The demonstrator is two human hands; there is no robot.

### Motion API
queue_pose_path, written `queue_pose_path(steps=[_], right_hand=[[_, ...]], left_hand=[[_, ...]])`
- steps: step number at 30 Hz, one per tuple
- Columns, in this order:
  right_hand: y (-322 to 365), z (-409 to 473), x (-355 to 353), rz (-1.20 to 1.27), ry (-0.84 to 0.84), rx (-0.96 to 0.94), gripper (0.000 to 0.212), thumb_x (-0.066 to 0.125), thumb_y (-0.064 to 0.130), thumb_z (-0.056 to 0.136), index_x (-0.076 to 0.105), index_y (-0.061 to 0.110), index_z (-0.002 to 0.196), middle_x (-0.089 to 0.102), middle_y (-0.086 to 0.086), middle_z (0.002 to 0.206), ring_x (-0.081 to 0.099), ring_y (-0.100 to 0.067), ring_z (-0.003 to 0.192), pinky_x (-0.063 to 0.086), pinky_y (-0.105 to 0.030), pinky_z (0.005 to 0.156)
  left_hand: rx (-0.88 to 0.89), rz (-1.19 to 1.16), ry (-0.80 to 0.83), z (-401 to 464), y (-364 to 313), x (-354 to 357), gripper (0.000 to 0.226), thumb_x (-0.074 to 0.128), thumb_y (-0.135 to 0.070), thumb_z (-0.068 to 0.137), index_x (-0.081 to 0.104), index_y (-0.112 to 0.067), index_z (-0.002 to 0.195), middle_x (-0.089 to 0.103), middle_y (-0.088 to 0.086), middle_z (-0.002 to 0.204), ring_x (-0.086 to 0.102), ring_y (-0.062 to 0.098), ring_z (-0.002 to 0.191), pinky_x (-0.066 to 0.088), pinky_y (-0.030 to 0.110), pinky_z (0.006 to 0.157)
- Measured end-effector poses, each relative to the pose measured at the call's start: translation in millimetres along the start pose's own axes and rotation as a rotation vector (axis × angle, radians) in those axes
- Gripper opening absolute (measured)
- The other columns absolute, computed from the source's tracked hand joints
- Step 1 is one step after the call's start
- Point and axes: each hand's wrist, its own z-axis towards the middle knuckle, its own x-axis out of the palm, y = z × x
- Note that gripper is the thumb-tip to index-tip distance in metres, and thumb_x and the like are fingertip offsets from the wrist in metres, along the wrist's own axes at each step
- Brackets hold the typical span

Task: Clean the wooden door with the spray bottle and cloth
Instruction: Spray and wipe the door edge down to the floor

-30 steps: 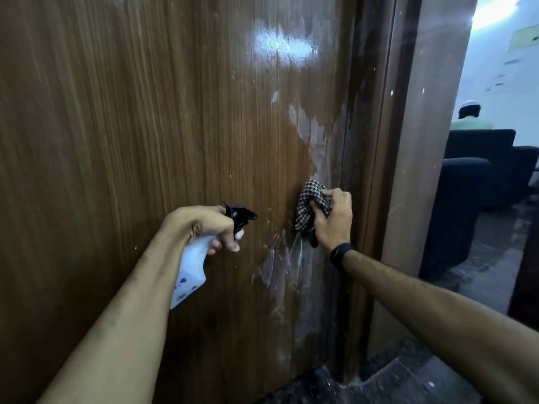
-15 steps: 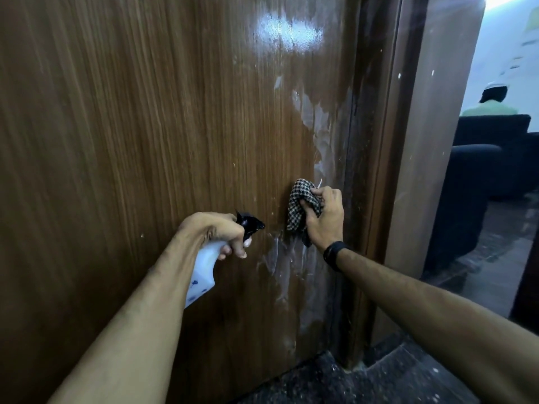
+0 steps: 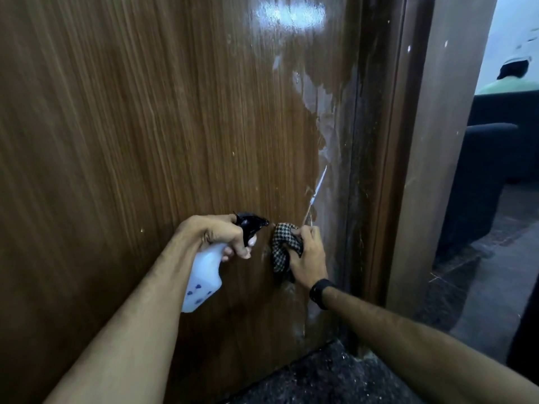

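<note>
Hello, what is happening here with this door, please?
A person is cleaning a wooden door. The left hand holds a white spray bottle with its black nozzle aimed at the door. The right hand presses a bunched checkered cloth against the wood near the door's edge. Pale wet streaks show above the cloth.

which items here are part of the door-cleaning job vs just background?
Job:
- brown wooden door, wet streaks near its right edge
- white plastic spray bottle with black trigger, in left hand
- black-and-white checked cloth, pressed to door by right hand

Background:
- dark blue sofa
- seated person in green shirt
- dark speckled stone floor
</note>
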Motion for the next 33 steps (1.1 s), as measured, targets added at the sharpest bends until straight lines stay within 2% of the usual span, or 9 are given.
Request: queue_pose_path(steps=[2,7,11,15,17,22,25,28,33], right_hand=[[6.0,15.0,-2.9,0.017,-0.083,-0.009,0.029,0.067,-0.004,0.084,0.055,0.010,0.106,0.044,-0.002,0.109,0.037,0.001,0.091,0.032,-0.009,0.079],[33.3,63.7,-14.4,0.079,-0.330,-0.068,0.025,0.070,-0.001,0.084,0.058,0.002,0.106,0.046,-0.006,0.106,0.038,0.001,0.095,0.027,0.003,0.088],[26.6,31.1,-1.3,0.046,-0.195,-0.135,0.030,0.066,-0.004,0.084,0.050,0.009,0.106,0.040,-0.002,0.110,0.039,-0.001,0.092,0.035,-0.002,0.084],[2.6,-32.6,19.6,-0.003,0.109,-0.087,0.035,0.059,-0.005,0.083,0.044,0.015,0.107,0.031,0.010,0.116,0.048,-0.009,0.099,0.053,-0.026,0.093],[-2.0,-44.2,24.8,-0.006,0.155,-0.039,0.037,0.058,-0.006,0.084,0.044,0.016,0.110,0.029,0.013,0.115,0.047,-0.008,0.100,0.050,-0.022,0.097],[-4.2,-46.4,18.9,0.097,-0.031,0.095,0.023,0.062,0.001,0.092,0.053,0.010,0.112,0.040,0.003,0.115,0.040,0.005,0.091,0.035,0.001,0.085],[-18.4,-47.9,8.9,0.080,-0.206,0.251,0.021,0.064,0.007,0.094,0.053,0.006,0.111,0.042,-0.004,0.110,0.040,-0.004,0.091,0.037,-0.008,0.076],[-37.7,-51.2,-1.6,0.012,-0.213,0.313,0.024,0.065,0.006,0.093,0.053,0.004,0.113,0.042,-0.006,0.110,0.044,-0.011,0.092,0.037,-0.020,0.077],[-38.6,-46.7,-7.2,-0.002,-0.211,0.280,0.024,0.067,0.004,0.091,0.054,0.006,0.110,0.045,-0.007,0.110,0.042,-0.007,0.091,0.036,-0.017,0.079]], left_hand=[[0.046,-0.024,-0.011,0.2,-1.1,0.6,0.027,0.061,0.014,0.085,0.056,-0.012,0.090,0.059,0.007,0.081,0.041,0.008,0.045,0.044,0.023,0.045],[0.103,-0.045,-0.021,2.0,-3.3,5.2,0.028,0.057,0.016,0.088,0.053,-0.012,0.090,0.055,0.008,0.081,0.038,0.008,0.045,0.043,0.023,0.046],[0.136,-0.109,0.005,4.8,-2.5,0.5,0.028,0.059,0.014,0.087,0.055,-0.013,0.087,0.055,0.008,0.082,0.039,0.008,0.044,0.043,0.023,0.046],[0.123,-0.097,-0.012,8.8,-2.0,5.8,0.028,0.057,0.015,0.088,0.055,-0.013,0.088,0.056,0.006,0.081,0.039,0.007,0.044,0.042,0.023,0.047],[0.086,-0.072,-0.025,10.9,-1.9,9.5,0.028,0.057,0.015,0.088,0.054,-0.013,0.089,0.056,0.005,0.080,0.039,0.008,0.045,0.041,0.023,0.048],[0.025,0.033,0.013,12.5,2.6,14.2,0.026,0.060,0.013,0.087,0.054,-0.012,0.093,0.055,0.006,0.080,0.040,0.008,0.048,0.043,0.025,0.050],[0.019,0.086,0.040,15.9,3.5,21.4,0.025,0.061,0.011,0.086,0.054,-0.012,0.092,0.056,0.006,0.081,0.040,0.008,0.048,0.044,0.025,0.051],[0.023,0.112,0.060,21.7,5.9,33.5,0.026,0.061,0.011,0.087,0.054,-0.014,0.090,0.057,0.004,0.078,0.041,0.008,0.048,0.044,0.026,0.051],[0.017,0.084,0.086,30.8,19.2,48.7,0.026,0.060,0.011,0.085,0.052,-0.014,0.089,0.053,0.006,0.078,0.039,0.010,0.048,0.044,0.025,0.050]])
